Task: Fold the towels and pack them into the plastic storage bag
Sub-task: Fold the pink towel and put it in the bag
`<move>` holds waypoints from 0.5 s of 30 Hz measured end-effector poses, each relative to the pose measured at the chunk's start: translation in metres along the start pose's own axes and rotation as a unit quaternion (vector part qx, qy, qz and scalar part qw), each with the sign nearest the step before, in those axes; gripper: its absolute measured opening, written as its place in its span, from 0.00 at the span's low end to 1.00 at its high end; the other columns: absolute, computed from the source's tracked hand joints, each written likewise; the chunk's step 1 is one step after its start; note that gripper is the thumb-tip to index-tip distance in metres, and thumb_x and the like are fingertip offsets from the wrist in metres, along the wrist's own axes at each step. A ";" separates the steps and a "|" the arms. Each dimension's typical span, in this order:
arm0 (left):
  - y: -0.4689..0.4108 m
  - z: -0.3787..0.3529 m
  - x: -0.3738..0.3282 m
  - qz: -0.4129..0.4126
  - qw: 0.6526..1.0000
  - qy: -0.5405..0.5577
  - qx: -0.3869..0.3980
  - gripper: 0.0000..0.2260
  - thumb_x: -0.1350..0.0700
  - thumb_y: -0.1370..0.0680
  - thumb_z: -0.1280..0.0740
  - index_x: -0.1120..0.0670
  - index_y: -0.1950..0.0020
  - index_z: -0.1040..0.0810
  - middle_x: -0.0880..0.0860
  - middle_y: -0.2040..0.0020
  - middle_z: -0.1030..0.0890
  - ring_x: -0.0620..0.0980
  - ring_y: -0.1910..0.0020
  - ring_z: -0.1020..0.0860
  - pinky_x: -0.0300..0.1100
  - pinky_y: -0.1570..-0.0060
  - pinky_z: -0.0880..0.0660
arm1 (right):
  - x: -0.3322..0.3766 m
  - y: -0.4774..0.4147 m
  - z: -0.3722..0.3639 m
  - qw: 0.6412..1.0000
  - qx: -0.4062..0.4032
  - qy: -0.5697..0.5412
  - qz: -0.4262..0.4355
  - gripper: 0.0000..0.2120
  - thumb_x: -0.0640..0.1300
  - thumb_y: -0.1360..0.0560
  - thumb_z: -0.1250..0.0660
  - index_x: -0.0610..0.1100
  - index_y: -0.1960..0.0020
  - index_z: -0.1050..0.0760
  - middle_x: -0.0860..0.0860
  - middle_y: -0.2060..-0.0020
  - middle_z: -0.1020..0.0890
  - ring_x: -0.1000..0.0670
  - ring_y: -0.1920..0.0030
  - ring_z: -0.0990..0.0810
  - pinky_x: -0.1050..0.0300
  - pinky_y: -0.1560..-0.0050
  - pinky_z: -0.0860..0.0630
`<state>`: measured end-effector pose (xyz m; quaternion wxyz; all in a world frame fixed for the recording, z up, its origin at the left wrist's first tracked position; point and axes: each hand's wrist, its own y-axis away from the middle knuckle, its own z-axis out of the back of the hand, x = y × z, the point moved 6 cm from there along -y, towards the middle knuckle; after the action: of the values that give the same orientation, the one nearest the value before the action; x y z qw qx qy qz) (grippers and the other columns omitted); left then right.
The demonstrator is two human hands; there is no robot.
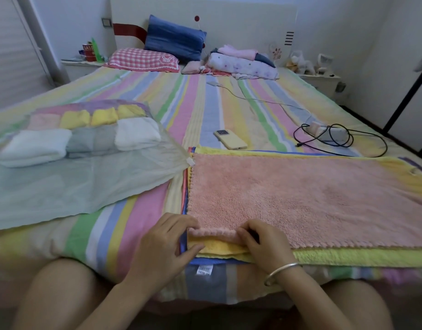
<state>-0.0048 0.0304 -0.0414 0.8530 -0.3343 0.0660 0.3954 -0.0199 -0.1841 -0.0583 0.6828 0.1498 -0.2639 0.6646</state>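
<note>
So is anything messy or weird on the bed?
A tangled black cable and a white power strip lie loose on the striped bed sheet, just beyond the pink fluffy towel. Cords look out of place among towels. Nothing seems spilled or torn.

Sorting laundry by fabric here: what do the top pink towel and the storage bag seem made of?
The pink towel: probably plush microfibre or coral fleece, matte; dense fuzzy pile, scalloped edge. The storage bag: thin translucent plastic, faintly glossy; it creases, and folded towels show through it.
</note>
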 end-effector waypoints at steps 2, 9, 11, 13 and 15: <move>-0.001 0.001 0.004 0.021 1.000 -0.013 -0.011 0.13 0.44 0.27 0.31 0.46 0.44 0.23 0.41 0.45 0.22 0.39 0.45 0.25 0.32 0.46 0.30 | 0.002 0.001 0.000 1.000 -0.008 0.009 -0.007 0.08 0.52 0.22 0.37 0.55 0.59 0.24 0.60 0.65 0.22 0.61 0.63 0.25 0.68 0.64 0.34; -0.005 0.003 0.014 0.097 0.992 0.061 -0.058 0.07 0.60 0.29 0.25 0.49 0.56 0.18 0.40 0.46 0.23 0.40 0.62 0.23 0.36 0.65 0.25 | 0.022 0.018 0.017 0.981 -0.166 0.079 0.059 0.07 0.56 0.24 0.38 0.55 0.55 0.23 0.60 0.68 0.29 0.58 0.66 0.30 0.66 0.70 0.37; -0.005 0.004 0.018 0.126 0.983 0.110 -0.076 0.07 0.61 0.28 0.27 0.49 0.55 0.18 0.40 0.48 0.23 0.43 0.64 0.22 0.36 0.67 0.25 | 0.035 0.032 0.019 0.980 -0.177 0.056 0.069 0.14 0.61 0.23 0.44 0.58 0.45 0.25 0.58 0.75 0.30 0.58 0.73 0.31 0.63 0.74 0.34; -0.006 0.004 0.018 0.146 0.974 0.148 -0.092 0.08 0.62 0.27 0.27 0.49 0.55 0.18 0.40 0.49 0.22 0.45 0.62 0.20 0.33 0.66 0.25 | 0.045 0.037 0.010 0.994 -0.086 -0.061 0.038 0.19 0.64 0.22 0.48 0.64 0.33 0.36 0.52 0.76 0.23 0.55 0.76 0.26 0.58 0.73 0.28; -0.007 0.004 0.017 0.173 0.960 0.195 -0.104 0.08 0.63 0.27 0.28 0.49 0.55 0.18 0.41 0.51 0.20 0.45 0.62 0.20 0.33 0.66 0.25 | 0.040 0.038 -0.001 0.972 0.003 -0.229 -0.060 0.22 0.62 0.22 0.46 0.67 0.30 0.47 0.48 0.68 0.17 0.52 0.74 0.20 0.57 0.71 0.24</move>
<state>0.0111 0.0404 -0.0407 0.7026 -0.4751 0.2462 0.4690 -0.0587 -0.1478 -0.0421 0.6423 0.3160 -0.4017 0.5711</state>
